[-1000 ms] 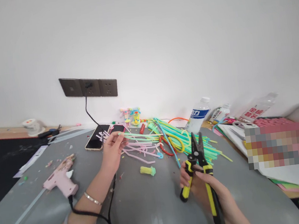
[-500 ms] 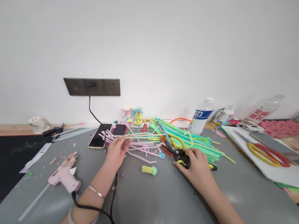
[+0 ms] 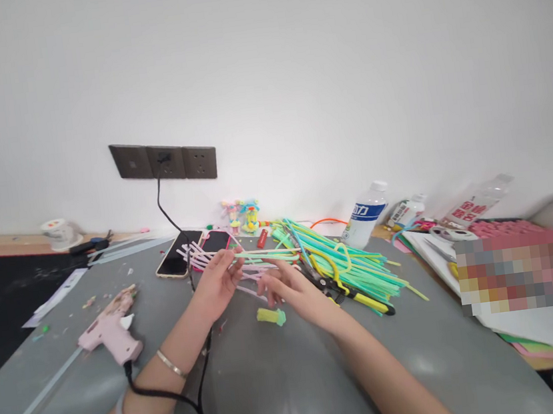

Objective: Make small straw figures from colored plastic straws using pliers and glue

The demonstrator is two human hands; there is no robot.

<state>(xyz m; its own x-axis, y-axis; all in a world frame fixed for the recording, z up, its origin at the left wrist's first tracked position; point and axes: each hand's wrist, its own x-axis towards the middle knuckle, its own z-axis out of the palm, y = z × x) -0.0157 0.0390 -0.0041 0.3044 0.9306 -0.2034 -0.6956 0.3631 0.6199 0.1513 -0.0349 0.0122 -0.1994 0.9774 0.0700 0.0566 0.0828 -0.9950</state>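
Observation:
My left hand (image 3: pixel 219 282) is closed, its thumb and fingers pinching a few pale green and pink pipe cleaners (image 3: pixel 267 254) that stretch out to the right. Just beside them is my right hand (image 3: pixel 294 293), fingers apart and loosely bent, the fingertips close to the stems; whether they touch is unclear. Behind both hands lie loose pink pipe cleaners (image 3: pixel 196 254). Pliers with yellow-and-black handles (image 3: pixel 369 301) rest against a heap of green pipe cleaners (image 3: pixel 364 263), partly hidden by my right hand. A small yellow-green coiled piece (image 3: pixel 270 316) lies in front.
A pink glue gun (image 3: pixel 113 329) with a black cord lies on the left. Two phones (image 3: pixel 176 258) and two small colourful figures (image 3: pixel 241 216) are at the back. A water bottle (image 3: pixel 366 216) stands behind the heap. Paper sheets (image 3: pixel 538 326) lie right.
My right hand has let go of the pliers and moved left to the stems at my left hand. The left hand keeps its hold. The view has shifted slightly.

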